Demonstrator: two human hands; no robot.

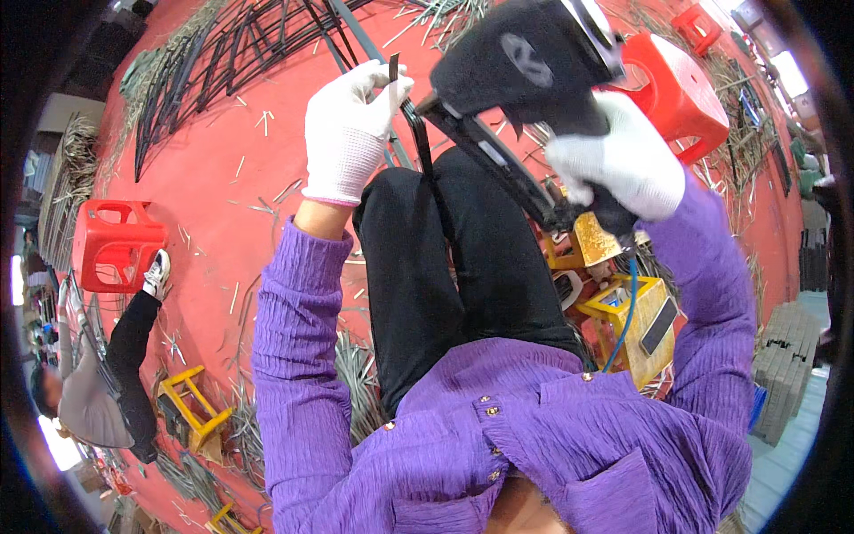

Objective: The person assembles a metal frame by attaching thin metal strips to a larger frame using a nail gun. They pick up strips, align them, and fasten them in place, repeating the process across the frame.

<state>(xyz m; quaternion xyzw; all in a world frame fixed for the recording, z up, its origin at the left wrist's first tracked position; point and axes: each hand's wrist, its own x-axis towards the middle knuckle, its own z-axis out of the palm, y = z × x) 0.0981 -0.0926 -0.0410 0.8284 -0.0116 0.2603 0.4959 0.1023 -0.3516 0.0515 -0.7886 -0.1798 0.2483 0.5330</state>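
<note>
My left hand (pixel 345 133), in a white knit glove, pinches a dark flat strip (pixel 420 138) between thumb and fingers. Part of the strip sticks up above the fingertips, and the rest hangs down toward my knees. Just beyond that hand runs a grey metal bar (pixel 358 34); whether the glove touches it I cannot tell. Wrapped round the handle of a black air-powered nail or staple gun (pixel 525 67) is my gloved right hand (pixel 627 160). The gun is raised over my right knee, its nose near the strip and its long magazine (pixel 494 156) slanting down. A blue air hose (pixel 631 307) hangs from its handle.
Dark metal frames (pixel 222 67) lie at the far left. Red plastic stools stand right (pixel 685 98) and left (pixel 116 245). A yellow stool (pixel 636 347) beside my right leg carries a phone (pixel 658 326). Another person (pixel 98 400) sits at left. Loose strips (pixel 356 378) litter the red floor.
</note>
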